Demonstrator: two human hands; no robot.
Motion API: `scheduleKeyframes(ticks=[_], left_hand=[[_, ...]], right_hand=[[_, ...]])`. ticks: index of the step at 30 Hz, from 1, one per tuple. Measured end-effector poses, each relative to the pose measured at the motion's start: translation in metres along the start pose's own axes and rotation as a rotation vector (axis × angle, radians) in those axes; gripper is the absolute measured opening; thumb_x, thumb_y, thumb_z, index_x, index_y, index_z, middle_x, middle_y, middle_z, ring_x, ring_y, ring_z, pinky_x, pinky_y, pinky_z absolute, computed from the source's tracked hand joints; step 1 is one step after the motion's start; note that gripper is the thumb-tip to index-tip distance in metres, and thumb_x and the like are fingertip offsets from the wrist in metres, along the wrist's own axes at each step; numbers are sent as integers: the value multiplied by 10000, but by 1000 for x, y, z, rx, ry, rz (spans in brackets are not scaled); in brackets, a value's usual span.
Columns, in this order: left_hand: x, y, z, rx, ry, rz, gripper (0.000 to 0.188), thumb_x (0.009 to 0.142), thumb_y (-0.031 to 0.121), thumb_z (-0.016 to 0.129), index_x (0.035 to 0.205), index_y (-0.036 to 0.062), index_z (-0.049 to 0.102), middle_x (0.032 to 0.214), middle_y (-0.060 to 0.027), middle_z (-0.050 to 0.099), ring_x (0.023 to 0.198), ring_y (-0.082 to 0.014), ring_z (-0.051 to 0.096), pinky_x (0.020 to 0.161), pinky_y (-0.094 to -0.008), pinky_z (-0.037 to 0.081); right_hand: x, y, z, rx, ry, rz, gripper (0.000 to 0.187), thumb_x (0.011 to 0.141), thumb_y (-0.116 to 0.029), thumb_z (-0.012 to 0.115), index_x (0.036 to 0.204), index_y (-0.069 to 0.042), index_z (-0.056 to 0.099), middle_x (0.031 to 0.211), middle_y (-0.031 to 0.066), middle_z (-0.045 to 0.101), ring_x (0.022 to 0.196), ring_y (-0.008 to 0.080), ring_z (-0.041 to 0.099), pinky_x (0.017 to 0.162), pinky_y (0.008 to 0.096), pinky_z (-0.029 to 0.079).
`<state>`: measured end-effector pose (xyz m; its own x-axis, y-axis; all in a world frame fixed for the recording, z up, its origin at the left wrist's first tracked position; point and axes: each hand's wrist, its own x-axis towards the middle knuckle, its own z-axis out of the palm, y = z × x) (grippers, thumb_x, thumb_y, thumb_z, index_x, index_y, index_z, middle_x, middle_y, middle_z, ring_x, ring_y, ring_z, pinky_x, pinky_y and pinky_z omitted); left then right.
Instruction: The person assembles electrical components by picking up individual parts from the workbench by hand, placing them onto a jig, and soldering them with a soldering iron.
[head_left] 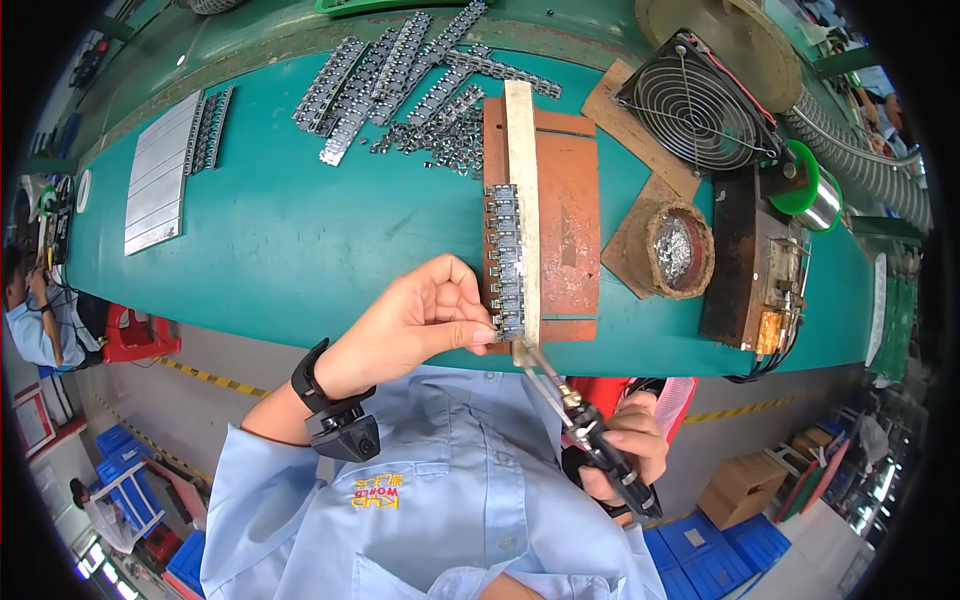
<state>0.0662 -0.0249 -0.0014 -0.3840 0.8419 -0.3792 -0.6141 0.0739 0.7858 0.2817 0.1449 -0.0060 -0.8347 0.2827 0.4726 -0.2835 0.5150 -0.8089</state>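
Observation:
A strip of small dark circuit boards point(508, 250) lies along a pale bar point(521, 150) on a reddish-brown fixture block point(570, 230). My left hand point(425, 315) is at the strip's near end, thumb and fingers drawn together against its left edge; whatever is pinched there is too small to make out. In my right hand point(635, 445) is a black-handled soldering iron point(585, 420), its metal end slanting up to the near end of the strip, close to my left thumb. A camera-like device point(345, 430) is strapped to my left wrist.
Small metal parts point(445, 140) lie heaped beyond the strip, beside stacked board strips point(375, 80). A flat metal plate point(165, 170) lies far left. On the right are a fan point(700, 110), a round pot of silvery metal point(678, 250), a solder spool point(822, 195) and a dark box point(735, 265).

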Motion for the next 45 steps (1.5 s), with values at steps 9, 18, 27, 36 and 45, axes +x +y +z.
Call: scheduleKeyframes(ticks=[9, 18, 27, 36, 45], left_hand=[[0, -2, -1, 9, -6, -2, 216, 813, -59, 578, 921, 34, 416, 843, -61, 589, 759, -130, 604, 690, -239, 487], [-4, 1, 1, 69, 6, 24, 186, 831, -27, 569, 958, 20, 441, 859, -66, 592, 768, -127, 600, 693, -239, 486], [-16, 2, 3, 287, 34, -4, 153, 901, 101, 512, 1004, -13, 514, 896, -77, 607, 720, -107, 575, 654, -229, 472], [-7, 5, 7, 220, 141, 49, 179, 920, 151, 487, 971, -13, 537, 825, -45, 592, 636, -73, 535, 576, -216, 455], [-3, 4, 5, 170, 84, -10, 163, 913, 175, 505, 881, 19, 540, 731, 3, 543, 612, -56, 516, 545, -209, 443]], right_hand=[[1, 7, 14, -117, 765, 395, 327, 767, -103, 580, 1057, -21, 452, 883, 49, 475, 715, 136, 472, 708, 267, 386], [-7, 12, 11, -137, 686, 446, 349, 770, -66, 546, 1098, -34, 433, 911, 61, 479, 723, 111, 446, 632, 228, 383], [-12, 11, 11, -119, 551, 382, 362, 761, -93, 557, 1093, -40, 424, 900, 64, 453, 725, 121, 441, 608, 227, 377], [-6, 5, 16, 8, 477, 368, 390, 746, -116, 610, 1083, -41, 428, 919, 70, 430, 740, 139, 439, 639, 248, 368], [6, 1, 9, 128, 152, 169, 388, 693, -176, 719, 984, -32, 507, 799, 88, 556, 693, 188, 488, 695, 308, 364]])
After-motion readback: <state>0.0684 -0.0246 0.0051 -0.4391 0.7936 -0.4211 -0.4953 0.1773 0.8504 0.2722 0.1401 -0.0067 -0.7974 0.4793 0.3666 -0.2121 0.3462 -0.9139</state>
